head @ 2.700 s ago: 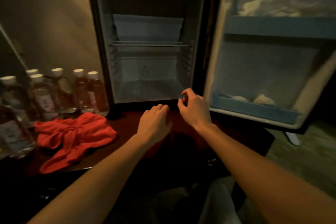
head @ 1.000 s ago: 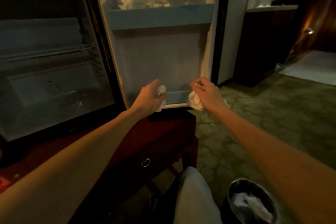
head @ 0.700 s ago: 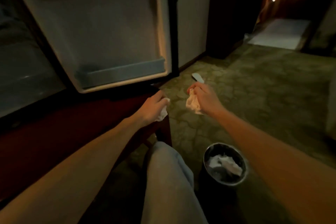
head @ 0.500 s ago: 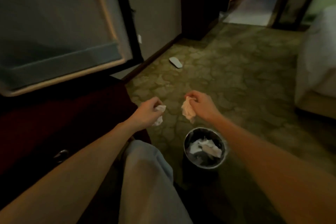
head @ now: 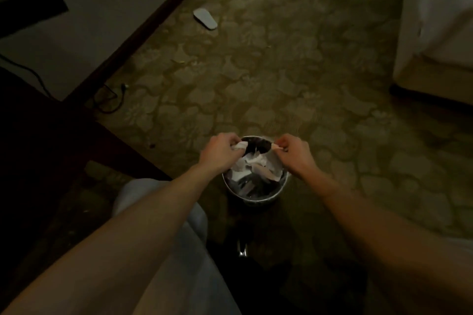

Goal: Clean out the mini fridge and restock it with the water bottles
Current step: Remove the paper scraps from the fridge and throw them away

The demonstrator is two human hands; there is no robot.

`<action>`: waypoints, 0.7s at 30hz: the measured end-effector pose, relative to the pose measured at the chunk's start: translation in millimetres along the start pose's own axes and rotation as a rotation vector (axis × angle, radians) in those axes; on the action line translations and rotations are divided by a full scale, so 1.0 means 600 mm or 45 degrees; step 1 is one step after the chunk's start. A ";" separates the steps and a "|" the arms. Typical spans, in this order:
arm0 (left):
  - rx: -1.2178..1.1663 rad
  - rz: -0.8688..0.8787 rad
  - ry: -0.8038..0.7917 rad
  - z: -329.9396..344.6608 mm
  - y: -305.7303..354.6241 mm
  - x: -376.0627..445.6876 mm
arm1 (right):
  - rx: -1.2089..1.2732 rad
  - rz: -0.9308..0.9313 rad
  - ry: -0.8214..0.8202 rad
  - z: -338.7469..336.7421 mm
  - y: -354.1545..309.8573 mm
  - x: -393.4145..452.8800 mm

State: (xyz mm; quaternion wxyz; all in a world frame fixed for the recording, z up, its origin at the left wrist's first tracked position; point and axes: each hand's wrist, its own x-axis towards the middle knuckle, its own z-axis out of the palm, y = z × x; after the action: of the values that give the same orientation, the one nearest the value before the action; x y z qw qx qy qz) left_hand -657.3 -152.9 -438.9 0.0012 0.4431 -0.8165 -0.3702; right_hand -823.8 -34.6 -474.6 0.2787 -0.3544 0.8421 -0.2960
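Note:
Both my hands hover over a small round metal waste bin (head: 258, 198) on the carpet. My left hand (head: 220, 152) is closed around a crumpled white tissue (head: 240, 146) at the bin's left rim. My right hand (head: 294, 149) pinches another crumpled tissue (head: 276, 146) at the right rim. Several crumpled white papers (head: 252, 169) lie inside the bin. The mini fridge and the water bottles are out of view.
A dark red wooden cabinet (head: 46, 140) stands at the left, with a black cable (head: 107, 100) on the floor by the wall. A white slipper (head: 205, 18) lies on the patterned carpet. A bed with white linen (head: 440, 20) is at the right. My knee in grey trousers (head: 163, 225) is below.
My view swung from the open fridge door down to the floor. Both hands took tissues from the lower door shelf and carried them down to just above the bin.

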 end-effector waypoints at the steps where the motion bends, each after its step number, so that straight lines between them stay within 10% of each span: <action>1: 0.016 -0.027 -0.033 0.015 -0.003 0.009 | 0.014 0.045 -0.008 0.005 0.013 0.008; 21: -0.011 -0.079 -0.148 0.062 -0.070 0.021 | -0.090 0.022 -0.030 0.056 0.036 0.033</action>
State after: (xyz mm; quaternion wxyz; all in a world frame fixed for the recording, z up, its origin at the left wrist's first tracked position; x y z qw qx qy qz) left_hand -647.0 -153.6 -495.4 -0.0558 0.4461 -0.7994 -0.3986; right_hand -822.2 -47.4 -517.6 0.2784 -0.3603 0.8517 -0.2594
